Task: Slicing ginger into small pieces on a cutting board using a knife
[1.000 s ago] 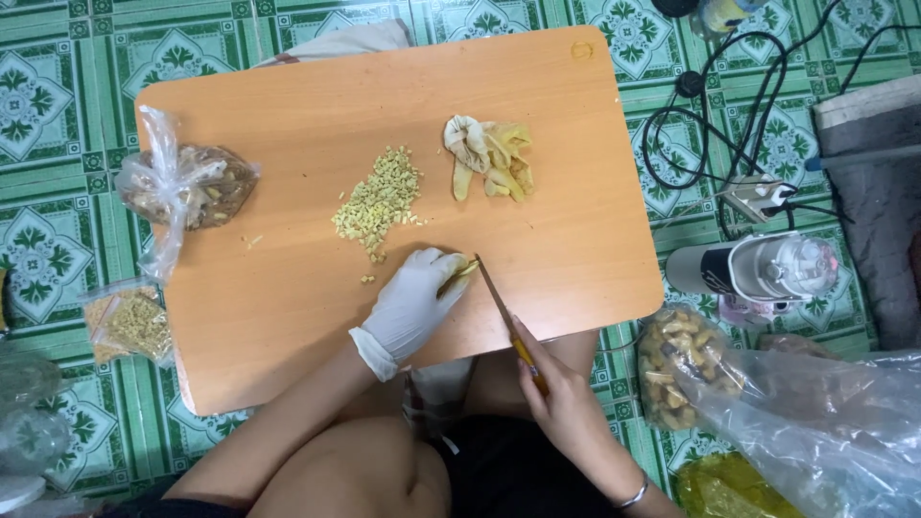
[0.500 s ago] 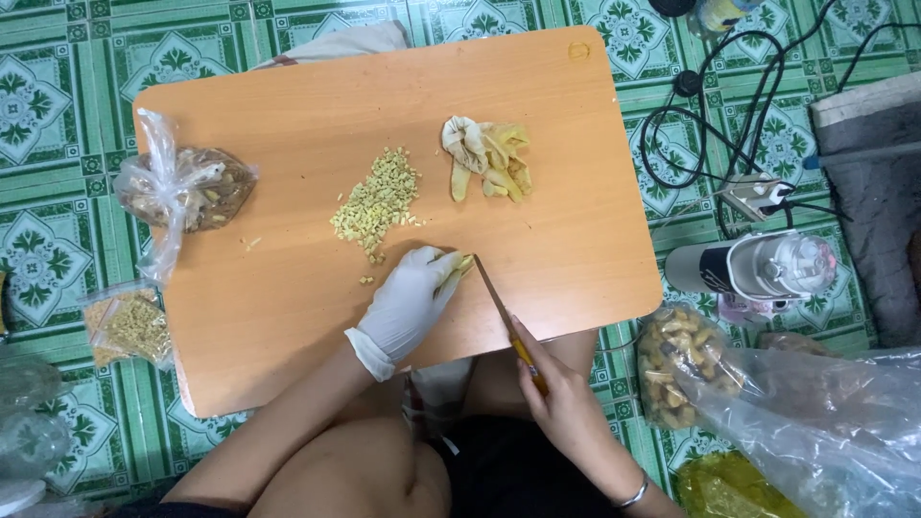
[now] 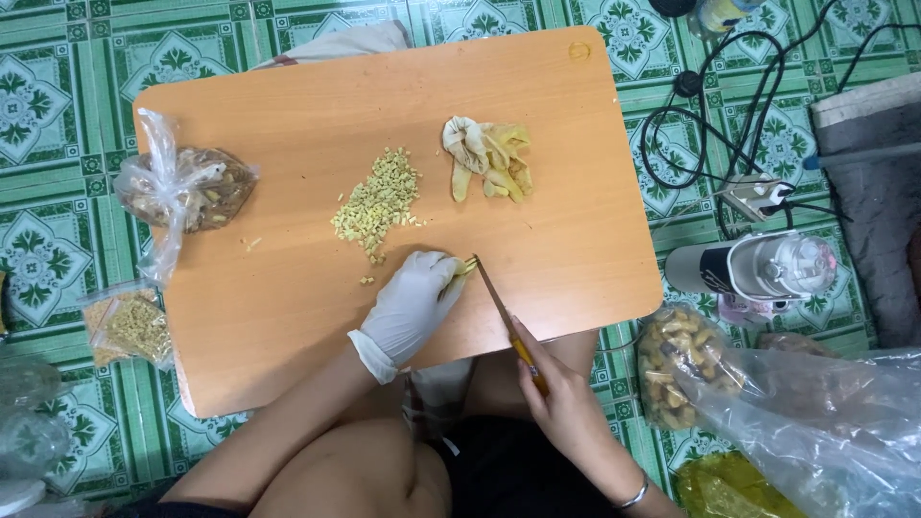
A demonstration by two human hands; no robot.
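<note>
On orange board [image 3: 288, 317], gloved left hand [image 3: 411, 305] fingers pinch yellow strip [image 3: 467, 267] — right hand [image 3: 566, 408] grips knife [image 3: 506, 321] — blade beside fingertips.

Single view, head-worn camera, looking almost straight down from above the seated person. Orange-brown surface [image 3: 288, 125] fills the upper centre of frame, seen whole at middle distance; green patterned floor [image 3: 58, 249] shows on all sides. The person's knees and forearms enter from the bottom edge. No second view to compare overlap.
</note>
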